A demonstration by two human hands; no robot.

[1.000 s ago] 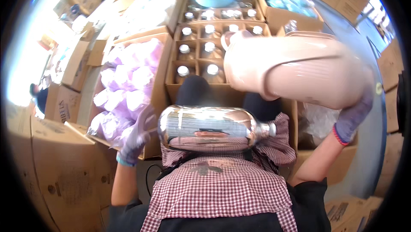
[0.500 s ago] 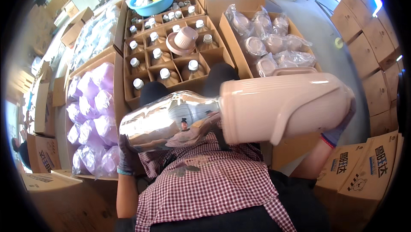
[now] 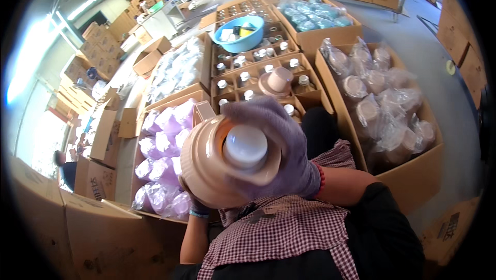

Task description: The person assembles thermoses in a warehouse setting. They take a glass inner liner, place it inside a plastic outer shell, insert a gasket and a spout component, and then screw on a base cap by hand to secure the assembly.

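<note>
A pale pink thermos flask [image 3: 206, 169] is held in front of my chest, its round mouth turned up toward me. Inside the mouth sits a smooth white cap [image 3: 246, 146]. My right hand [image 3: 289, 148], in a purple-grey glove, curls over the flask's top rim and is slightly blurred. Below and to the left, my gloved left hand [image 3: 200, 206] grips the flask's lower side, most of its fingers hidden behind the body. No silver liner shows outside the flask. A pink cup and dish-shaped part [image 3: 278, 80] rest on the white-capped bottles beyond.
A divided carton [image 3: 315, 105] of white-capped bottles lies ahead. Purple wrapped items [image 3: 165, 163] fill a box at left; bagged pink parts [image 3: 380, 109] fill another at right. A blue basin [image 3: 240, 39] sits on cartons farther off, near bagged teal items [image 3: 315, 15].
The silver liner, earlier partway in the flask's open end, is out of sight. The flask has swung from lying sideways to mouth-up, and my right hand has moved onto its top. My view has shifted left.
</note>
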